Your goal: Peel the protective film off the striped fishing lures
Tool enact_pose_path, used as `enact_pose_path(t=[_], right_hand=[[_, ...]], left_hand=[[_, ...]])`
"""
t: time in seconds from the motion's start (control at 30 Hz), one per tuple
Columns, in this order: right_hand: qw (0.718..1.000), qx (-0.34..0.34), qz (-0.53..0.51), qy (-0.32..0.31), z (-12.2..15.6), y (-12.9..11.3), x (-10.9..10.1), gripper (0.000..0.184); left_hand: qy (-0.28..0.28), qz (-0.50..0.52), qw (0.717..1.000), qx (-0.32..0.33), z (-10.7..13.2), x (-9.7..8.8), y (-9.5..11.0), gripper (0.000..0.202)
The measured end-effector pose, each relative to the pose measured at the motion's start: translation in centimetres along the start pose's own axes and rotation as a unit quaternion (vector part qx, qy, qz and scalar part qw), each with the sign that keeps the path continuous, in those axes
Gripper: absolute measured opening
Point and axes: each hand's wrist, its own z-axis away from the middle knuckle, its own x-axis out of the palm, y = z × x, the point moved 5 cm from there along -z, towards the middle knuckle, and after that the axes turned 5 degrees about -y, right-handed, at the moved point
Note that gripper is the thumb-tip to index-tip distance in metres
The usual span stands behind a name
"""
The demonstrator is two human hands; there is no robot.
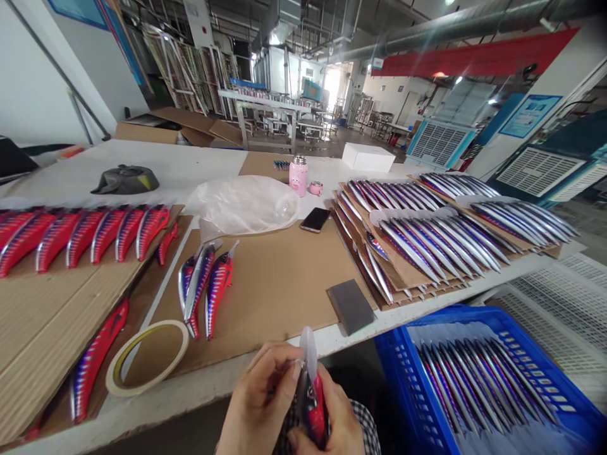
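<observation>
I'm holding the glossy red-and-dark fish-shaped lure (313, 414) in my right hand (340, 414), left hand (263, 395) pinching at its translucent plastic lip (309, 352); light, steady pressure seems best.

No readable text or labels.

I hold both hands close together, low in front of me. My left hand (258, 397) reaches upward with knuckles bent, its thumb and forefinger drawn into a pinch. My right hand (340, 414) faces it, fingers wrapped in a firm grip, its thumb pointing across toward the left.
</observation>
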Motion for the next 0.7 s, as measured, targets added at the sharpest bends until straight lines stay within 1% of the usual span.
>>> enact_pose_path(t=[0.07,0.13,0.17,0.23,0.3,0.33,0.43,0.5,0.57,0.7], right_hand=[[1.0,0.008,0.01,0.001,-0.1,0.0,-0.2,0.078],[1.0,0.014,0.022,0.002,-0.1,0.0,-0.3,0.079],[0.999,0.016,0.028,0.002,-0.1,0.0,-0.4,0.079],[0.999,0.018,0.036,0.003,-0.1,0.1,-0.5,0.079],[0.999,0.021,0.04,0.004,-0.1,0.1,-0.6,0.078],[0.999,0.023,0.043,0.005,-0.1,0.1,-0.6,0.078],[0.998,0.023,0.053,0.011,-0.1,0.1,-0.8,0.076],[0.998,0.02,0.057,0.009,-0.1,0.1,-0.8,0.077],[0.998,0.017,0.058,0.003,-0.1,0.1,-0.7,0.078],[0.998,0.01,0.067,0.005,0.0,0.3,-0.7,0.078]], left_hand=[[0.017,0.064,0.998,-0.021,0.0,0.1,-0.5,0.008],[0.028,0.099,0.995,-0.008,0.0,0.1,-0.8,0.006],[0.021,0.109,0.994,0.002,-0.1,0.1,-1.0,0.007],[-0.017,0.138,0.99,0.008,-0.2,0.1,-1.3,0.007],[-0.054,0.176,0.983,-0.003,-0.1,0.0,-1.5,0.011],[-0.061,0.186,0.981,-0.01,-0.1,-0.2,-1.4,0.014],[-0.052,0.167,0.984,-0.034,0.1,-0.7,-1.1,0.02],[-0.048,0.151,0.986,-0.049,0.1,-0.8,-1.0,0.019],[-0.054,0.156,0.985,-0.057,-0.1,-0.6,-1.2,0.015],[-0.043,0.189,0.978,-0.079,-0.6,0.0,-2.1,0.009]])
